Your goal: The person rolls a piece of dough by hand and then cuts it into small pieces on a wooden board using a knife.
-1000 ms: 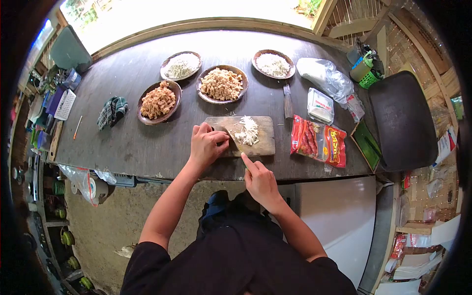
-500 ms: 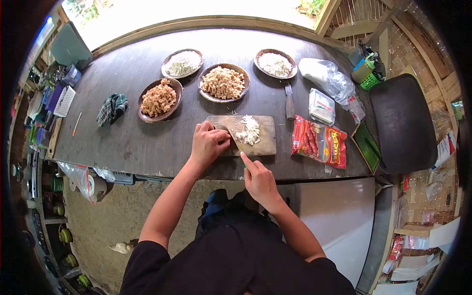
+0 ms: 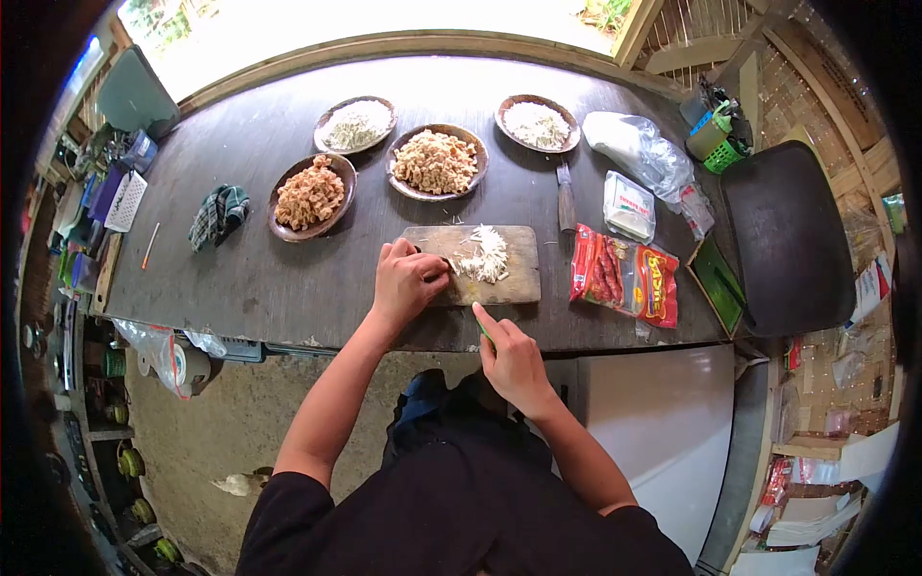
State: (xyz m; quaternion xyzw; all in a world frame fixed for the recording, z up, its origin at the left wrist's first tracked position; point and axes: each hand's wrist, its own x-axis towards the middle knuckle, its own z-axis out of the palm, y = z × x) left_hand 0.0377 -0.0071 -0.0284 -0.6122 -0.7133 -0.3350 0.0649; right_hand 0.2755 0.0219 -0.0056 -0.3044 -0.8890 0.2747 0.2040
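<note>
dark wooden table (image 3: pixel 279 278), cutting board (image 3: pixel 519 278) near edge, woven wall (image 3: pixel 797 86) right.

Bare tabletop (image 3: pixel 288 283) is left open to the left of the cutting board (image 3: pixel 519 280); the far side is blocked by bowls (image 3: pixel 437 198) and a knife (image 3: pixel 565 197), the right by a sausage packet (image 3: pixel 624 280)

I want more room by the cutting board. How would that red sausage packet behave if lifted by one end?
Probably floppy: the red sausage packet is thin glossy plastic lying flat. The film looks slick, so it may slip. Its sausages likely make it sag.
</note>
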